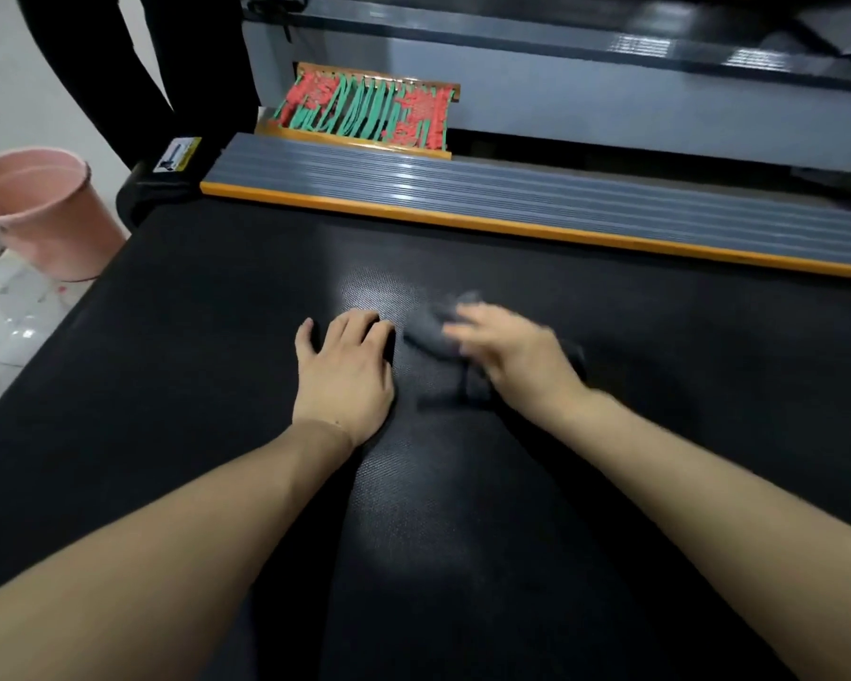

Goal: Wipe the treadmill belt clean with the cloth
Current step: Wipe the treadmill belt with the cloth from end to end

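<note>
Head-camera footage is filled mostly by the wide black textured treadmill belt (168, 385), on which both hands are placed. Beyond the fingertips of both hands, the ribbed grey side rail with an orange edge strip (512, 199) is seen running along the belt's far side. Well to the left of the left hand, off the belt, a pink plastic bucket (40, 208) is set on the pale floor. Farther beyond the rail, a wooden frame strung with red and green bands (364, 113) is leaned against a grey machine body. The left hand (345, 371) is laid flat on the belt, palm down, fingers straight and released, nothing held. Just to its right, the right hand (517, 356) is blurred; it is pressed onto the dark grey crumpled cloth (431, 331), with fingers seemingly extended over it, though the grasp cannot be told for certain. The cloth is spread under and beside that hand, touching the belt, part of it showing toward the left hand.
</note>
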`<state>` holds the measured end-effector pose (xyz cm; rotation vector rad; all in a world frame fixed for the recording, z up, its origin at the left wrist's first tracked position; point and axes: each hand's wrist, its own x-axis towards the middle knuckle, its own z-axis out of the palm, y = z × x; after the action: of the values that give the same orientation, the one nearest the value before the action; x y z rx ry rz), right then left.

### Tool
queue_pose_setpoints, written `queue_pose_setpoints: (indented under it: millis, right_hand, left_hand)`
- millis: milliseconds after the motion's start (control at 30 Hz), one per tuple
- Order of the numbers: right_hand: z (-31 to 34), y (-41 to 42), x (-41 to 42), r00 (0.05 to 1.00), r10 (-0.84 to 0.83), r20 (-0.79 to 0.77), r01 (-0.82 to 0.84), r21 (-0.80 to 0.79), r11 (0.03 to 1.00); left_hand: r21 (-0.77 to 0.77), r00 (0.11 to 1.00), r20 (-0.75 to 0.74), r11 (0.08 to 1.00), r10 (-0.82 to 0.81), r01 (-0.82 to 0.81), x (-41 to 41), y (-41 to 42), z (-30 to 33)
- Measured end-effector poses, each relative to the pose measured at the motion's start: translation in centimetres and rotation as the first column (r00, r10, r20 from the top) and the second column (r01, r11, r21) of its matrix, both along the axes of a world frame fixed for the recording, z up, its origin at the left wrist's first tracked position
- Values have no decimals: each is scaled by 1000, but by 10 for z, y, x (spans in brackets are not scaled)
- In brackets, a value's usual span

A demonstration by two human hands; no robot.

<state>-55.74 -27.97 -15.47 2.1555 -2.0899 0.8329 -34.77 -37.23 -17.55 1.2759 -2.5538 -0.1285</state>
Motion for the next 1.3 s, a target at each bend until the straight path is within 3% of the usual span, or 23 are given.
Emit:
queue_pose_setpoints:
  millis: [100,200,267,333,400,467,567,633,733,800,833,900,967,1067,1167,1233,1300]
  right_hand:
    - [0,75,42,953,296,60,-300,90,950]
    - [-4,86,41,909,413,56,-417,109,902]
    - [-6,56,14,941,337,-28,-336,45,941]
    - [-2,19,-20,996,76,-57,-76,0,997]
    - [2,4,-36,987,-161,-9,161,26,987]
    - [3,18,-18,982,-188,-22,188,33,982]
    - [7,89,21,995,98,15,-99,40,994]
    - [5,137,37,953,300,44,-303,114,946]
    - [4,138,15,911,412,-28,-405,128,905]
    - [4,102,-16,937,317,-147,-311,64,948]
    - [6,82,-32,971,178,-159,-176,29,984]
    - [10,56,-56,984,-159,-76,161,34,986]
    - [6,57,-52,963,-268,-1,267,78,960]
    - [7,110,-23,999,-42,5,41,60,997]
    - [1,176,-5,970,237,58,-242,111,964]
    - [-3,180,-20,951,309,15,-308,134,942]
    - [-7,151,-48,966,248,-80,-241,88,967]
  left_hand:
    - [-19,1000,-7,1000,1,-1,0,0,0]
    - [-18,1000,-16,1000,-6,5,-1,0,-1]
    - [-18,1000,-14,1000,-13,12,-1,0,0]
    - [-27,1000,-6,999,-26,26,1,1,1]
    - [-58,999,4,997,-55,55,2,3,2]
    - [-45,995,8,994,-103,103,5,4,4]
    - [-5,980,30,980,-199,199,12,16,12]
    - [-2,972,35,973,-231,231,16,34,17]
    - [12,980,-9,980,-197,197,20,64,18]
    - [27,980,-11,980,-199,200,20,79,18]
    - [36,979,-5,978,-203,203,21,85,18]
    - [48,978,16,977,-209,208,22,95,19]
    - [40,978,53,979,-200,198,24,101,21]
    - [29,981,85,984,-177,175,25,105,26]
    - [129,973,100,972,-209,196,23,108,28]
    - [136,960,150,966,-237,218,23,113,27]
    - [107,953,184,968,-243,226,22,118,30]
